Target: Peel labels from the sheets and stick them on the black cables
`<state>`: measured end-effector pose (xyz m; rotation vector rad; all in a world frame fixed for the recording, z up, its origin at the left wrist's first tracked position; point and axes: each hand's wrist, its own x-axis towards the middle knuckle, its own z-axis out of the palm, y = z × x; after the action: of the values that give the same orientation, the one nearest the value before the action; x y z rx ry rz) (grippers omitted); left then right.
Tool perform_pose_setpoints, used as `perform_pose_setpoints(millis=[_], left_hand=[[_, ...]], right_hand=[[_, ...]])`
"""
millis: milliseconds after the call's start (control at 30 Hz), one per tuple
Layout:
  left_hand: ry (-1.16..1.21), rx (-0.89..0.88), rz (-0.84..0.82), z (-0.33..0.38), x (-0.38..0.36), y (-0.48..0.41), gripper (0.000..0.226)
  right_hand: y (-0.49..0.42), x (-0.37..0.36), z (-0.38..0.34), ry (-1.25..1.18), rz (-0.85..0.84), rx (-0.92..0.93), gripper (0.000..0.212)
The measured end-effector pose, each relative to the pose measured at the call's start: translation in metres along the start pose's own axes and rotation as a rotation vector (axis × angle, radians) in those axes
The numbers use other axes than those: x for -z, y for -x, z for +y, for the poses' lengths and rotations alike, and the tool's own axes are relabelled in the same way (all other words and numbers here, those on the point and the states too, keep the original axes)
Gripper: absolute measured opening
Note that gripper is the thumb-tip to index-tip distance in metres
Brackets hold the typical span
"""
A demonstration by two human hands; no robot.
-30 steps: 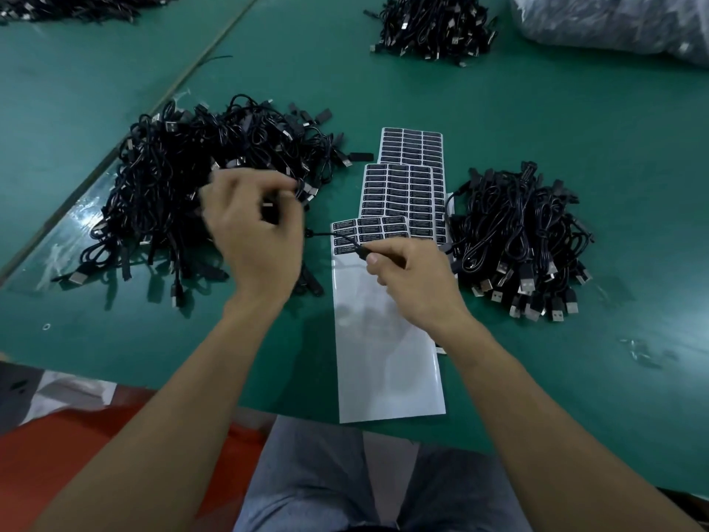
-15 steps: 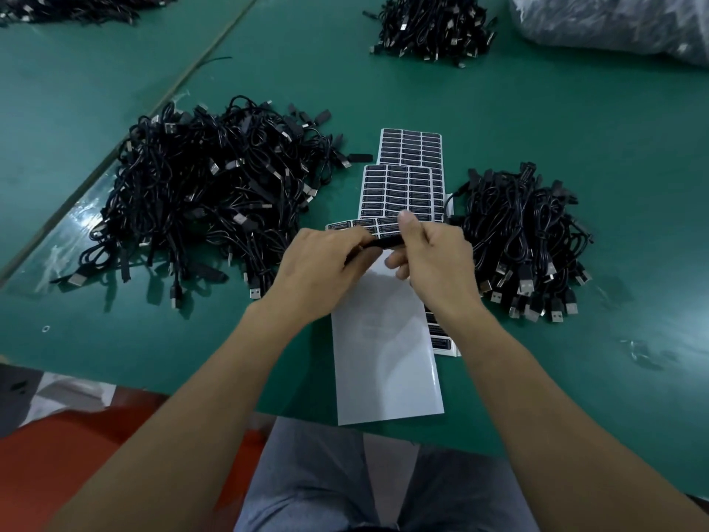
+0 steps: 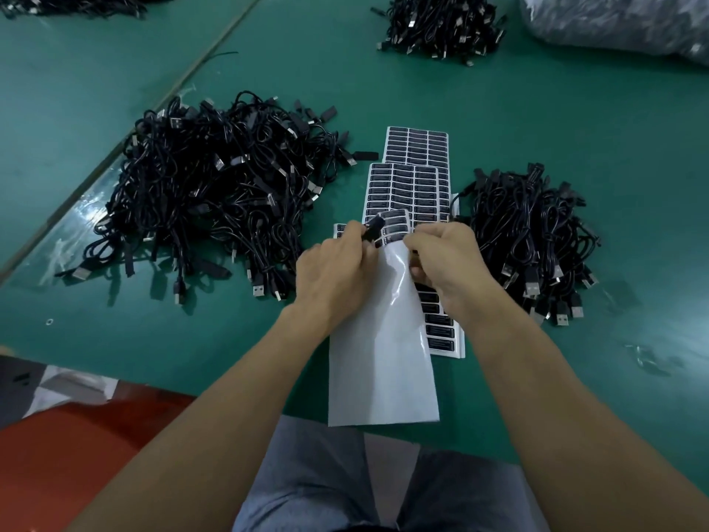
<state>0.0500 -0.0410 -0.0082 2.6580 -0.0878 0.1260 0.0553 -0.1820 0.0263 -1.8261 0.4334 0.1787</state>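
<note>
My left hand (image 3: 333,270) is closed around the plug end of a black cable (image 3: 374,229), which sticks out above my fingers. My right hand (image 3: 447,263) pinches the top of a mostly bare white label sheet (image 3: 383,347). That sheet's upper end is raised off the table and bowed between my hands, with a few black labels (image 3: 395,220) left on it. Two fuller label sheets (image 3: 406,186) lie overlapped just beyond. A big pile of black cables (image 3: 215,193) is to the left and a smaller pile (image 3: 533,232) to the right.
Everything sits on a green table (image 3: 575,120). Another cable heap (image 3: 441,21) lies at the far centre, and a clear plastic bag of cables (image 3: 621,21) is at the far right. A seam in the table (image 3: 115,155) runs diagonally on the left. My knees show below the near edge.
My left hand came from the left pile with a cable to meet my right hand over the sheet. The sheet's top end has since lifted and curled up between my hands.
</note>
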Motion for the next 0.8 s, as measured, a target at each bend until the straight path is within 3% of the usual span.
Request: perform_pose_setpoints(millis=[133, 233, 300, 667, 733, 800], left_hand=[[-0.078, -0.010, 0.009, 0.002, 0.001, 0.000, 0.024], [-0.038, -0.037, 0.055, 0.003, 0.001, 0.003, 0.037], [0.029, -0.108, 0.121, 0.002, 0.001, 0.007, 0.035], [0.459, -0.245, 0.152, 0.005, -0.002, 0.004, 0.020], [0.459, -0.291, 0.168, 0.005, -0.005, 0.003, 0.008], [0.412, -0.322, 0.176, 0.003, -0.009, 0.003, 0.010]], right_hand=[[0.005, 0.004, 0.007, 0.028, -0.003, 0.075, 0.012], [0.008, 0.008, 0.012, 0.021, 0.005, 0.106, 0.029], [0.009, 0.008, 0.016, -0.013, -0.010, 0.127, 0.011], [0.010, 0.005, 0.032, -0.260, 0.089, 0.083, 0.012], [0.011, 0.007, 0.032, -0.293, 0.072, 0.095, 0.012], [0.012, 0.008, 0.033, -0.308, 0.062, 0.114, 0.013]])
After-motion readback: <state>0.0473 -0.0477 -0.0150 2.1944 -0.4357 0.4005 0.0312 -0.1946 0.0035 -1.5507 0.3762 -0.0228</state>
